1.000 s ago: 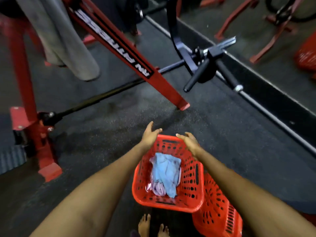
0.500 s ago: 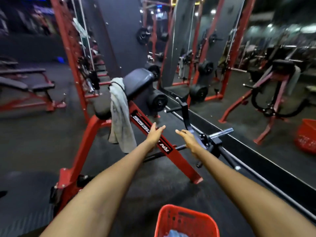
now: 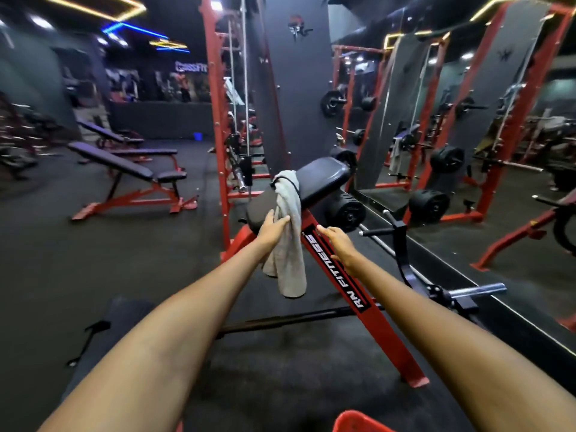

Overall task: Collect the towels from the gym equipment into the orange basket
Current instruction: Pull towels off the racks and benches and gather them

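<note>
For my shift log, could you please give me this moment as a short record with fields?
towel: grey cloth towel draped over the black padded bench
left hand: left hand touching the towel, fingers straight
right hand: right hand open, near the red steel frame
basket: orange plastic basket, only its rim visible at the bottom edge

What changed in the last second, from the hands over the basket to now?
Both hands rose from the orange basket toward the machine. The left hand now touches the grey towel; the right hand reaches beside it, still open. The towel still hangs over the black pad.
</note>
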Demonstrator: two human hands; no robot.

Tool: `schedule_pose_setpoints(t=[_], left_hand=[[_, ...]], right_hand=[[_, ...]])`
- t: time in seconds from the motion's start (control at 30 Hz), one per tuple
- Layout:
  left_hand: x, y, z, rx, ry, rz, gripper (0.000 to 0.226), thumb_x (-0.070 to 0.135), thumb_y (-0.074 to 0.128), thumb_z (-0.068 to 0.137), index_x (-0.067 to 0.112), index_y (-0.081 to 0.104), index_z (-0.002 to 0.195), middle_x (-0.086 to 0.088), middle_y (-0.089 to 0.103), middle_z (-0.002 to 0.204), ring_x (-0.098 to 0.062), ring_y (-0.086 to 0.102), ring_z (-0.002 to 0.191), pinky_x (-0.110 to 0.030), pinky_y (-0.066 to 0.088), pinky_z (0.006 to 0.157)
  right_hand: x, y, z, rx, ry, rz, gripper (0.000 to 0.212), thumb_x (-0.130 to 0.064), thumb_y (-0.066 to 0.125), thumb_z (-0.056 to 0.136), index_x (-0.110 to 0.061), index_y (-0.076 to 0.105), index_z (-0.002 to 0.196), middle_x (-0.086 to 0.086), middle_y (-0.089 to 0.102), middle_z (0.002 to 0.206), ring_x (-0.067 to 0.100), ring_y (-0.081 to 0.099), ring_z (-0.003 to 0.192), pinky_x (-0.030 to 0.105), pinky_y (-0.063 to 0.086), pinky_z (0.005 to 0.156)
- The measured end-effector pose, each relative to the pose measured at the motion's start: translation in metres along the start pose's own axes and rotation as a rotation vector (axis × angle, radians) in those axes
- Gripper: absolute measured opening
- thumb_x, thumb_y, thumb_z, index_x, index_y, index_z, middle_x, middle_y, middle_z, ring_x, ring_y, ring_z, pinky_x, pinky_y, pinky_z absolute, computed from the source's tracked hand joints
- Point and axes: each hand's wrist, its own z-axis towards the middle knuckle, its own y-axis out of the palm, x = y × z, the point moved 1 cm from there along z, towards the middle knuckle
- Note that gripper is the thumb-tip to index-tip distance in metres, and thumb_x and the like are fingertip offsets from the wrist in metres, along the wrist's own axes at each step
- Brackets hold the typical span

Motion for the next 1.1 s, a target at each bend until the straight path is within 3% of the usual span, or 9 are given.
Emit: schedule_pose_setpoints(t=[0.13,0.17,0.23,0.3,0.4,0.53,0.7,0.9,1.1], left_hand=[[0.000,-0.047,-0.009,0.139,0.005,-0.030,0.060,0.011,0.044,0.099,0.000,0.014,0.149,-0.012,0.027,0.153,-0.023,0.031,0.140,-0.019,0.028,0.101],[0.000,-0.059,-0.015,0.170,0.001,-0.021,0.061,0.013,0.044,0.099,0.001,0.013,0.150,-0.012,0.025,0.154,-0.023,0.029,0.141,-0.019,0.028,0.103],[-0.006,-0.091,-0.028,0.236,-0.044,-0.001,0.064,0.019,0.046,0.098,0.004,0.012,0.150,-0.013,0.019,0.157,-0.021,0.024,0.144,-0.023,0.024,0.109],[-0.012,-0.131,-0.055,0.325,-0.051,0.012,0.066,0.022,0.047,0.098,0.006,0.011,0.151,-0.013,0.018,0.157,-0.021,0.023,0.144,-0.025,0.021,0.113],[-0.024,-0.190,-0.096,0.478,-0.095,0.028,0.069,0.025,0.048,0.097,0.007,0.010,0.151,-0.012,0.019,0.157,-0.021,0.024,0.144,-0.026,0.021,0.113],[-0.036,-0.271,-0.163,0.670,-0.146,0.047,0.068,0.025,0.048,0.098,0.007,0.009,0.151,-0.011,0.017,0.158,-0.021,0.022,0.145,-0.026,0.019,0.114],[-0.046,-0.354,-0.261,0.929,-0.198,0.058,0.067,0.024,0.047,0.098,0.008,0.009,0.151,-0.010,0.017,0.158,-0.021,0.022,0.145,-0.027,0.020,0.114],[-0.056,-0.416,-0.332,1.093,-0.228,0.032,0.066,0.029,0.046,0.098,0.014,0.011,0.152,-0.005,0.018,0.158,-0.022,0.024,0.144,-0.032,0.021,0.114],[-0.071,-0.489,-0.356,1.157,-0.226,0.010,0.067,0.029,0.047,0.097,0.013,0.012,0.152,-0.004,0.019,0.158,-0.021,0.023,0.144,-0.031,0.020,0.115]], right_hand=[[-0.012,0.042,0.002,-0.130,-0.034,-0.011,0.029,-0.031,0.051,0.096,-0.010,0.051,0.115,0.001,0.055,0.093,0.011,0.052,0.086,0.030,0.041,0.081],[-0.015,0.054,0.003,-0.157,-0.046,-0.007,0.029,-0.031,0.050,0.096,-0.011,0.050,0.117,-0.001,0.053,0.093,0.009,0.049,0.086,0.030,0.039,0.084],[-0.024,0.084,0.000,-0.238,-0.073,-0.016,0.041,-0.035,0.050,0.096,-0.010,0.048,0.128,0.001,0.053,0.112,0.013,0.046,0.099,0.034,0.037,0.092],[-0.031,0.128,-0.009,-0.328,-0.082,-0.047,0.048,-0.040,0.050,0.095,-0.010,0.046,0.132,0.009,0.054,0.129,0.021,0.049,0.107,0.033,0.036,0.087],[-0.036,0.189,-0.035,-0.455,-0.079,-0.047,0.048,-0.039,0.050,0.095,-0.011,0.045,0.134,0.018,0.045,0.142,0.033,0.044,0.129,0.037,0.038,0.090],[-0.033,0.269,-0.086,-0.676,-0.077,-0.048,0.051,-0.039,0.049,0.095,-0.010,0.042,0.136,0.016,0.042,0.145,0.028,0.039,0.135,0.044,0.035,0.106],[-0.033,0.355,-0.163,-0.923,-0.088,-0.046,0.058,-0.041,0.049,0.095,-0.011,0.036,0.142,0.004,0.037,0.149,0.023,0.035,0.137,0.042,0.033,0.105],[-0.044,0.430,-0.223,-1.065,-0.149,-0.095,0.058,-0.043,0.049,0.095,-0.010,0.037,0.141,0.007,0.041,0.144,0.026,0.040,0.131,0.044,0.037,0.105],[-0.061,0.520,-0.262,-1.140,-0.212,-0.073,0.064,-0.043,0.051,0.093,-0.009,0.033,0.145,0.005,0.035,0.151,0.021,0.033,0.138,0.041,0.031,0.111]])
